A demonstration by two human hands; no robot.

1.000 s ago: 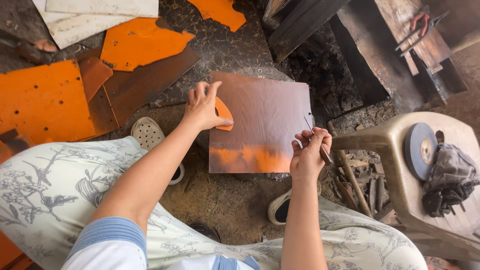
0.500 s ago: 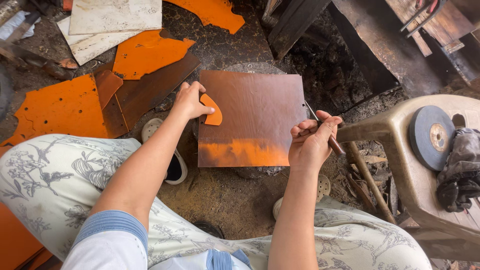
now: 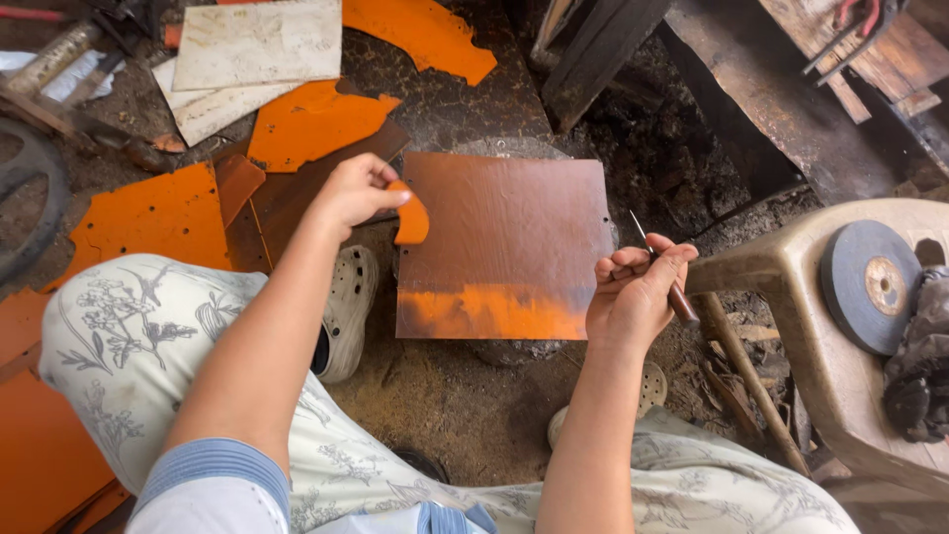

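A square brown metal sheet (image 3: 504, 242) lies flat on the dirt floor (image 3: 445, 396) at the centre of the view, with an orange band along its near edge. At its 9 o'clock edge the left hand (image 3: 354, 193) pinches a small curved orange offcut (image 3: 411, 218) between thumb and fingertips; the offcut rests against the sheet's left border, and the fingers are closed on it. At the sheet's 3 o'clock edge the right hand (image 3: 633, 287) is curled shut around a thin pointed scriber (image 3: 660, 267) with a dark handle; its metal tip rises toward 11 o'clock and ends just beside the sheet's right edge, though contact cannot be made out. Part of a round grey slab (image 3: 504, 148) shows past the sheet's far edge.

At 7 o'clock from the sheet a pale perforated clog (image 3: 346, 307) stands on the floor, next to the person's floral-print trouser leg (image 3: 138, 346). Toward 10 o'clock lie several orange sheet pieces (image 3: 148, 213) and two whitish panels (image 3: 259, 44), partly overlapping. At 3 o'clock, well apart from the sheet, a beige plastic stool (image 3: 791, 277) carries a grey grinding disc (image 3: 870, 287) and a dark rag (image 3: 919, 366). Dark wooden planks (image 3: 751, 89) lie at 1 o'clock.
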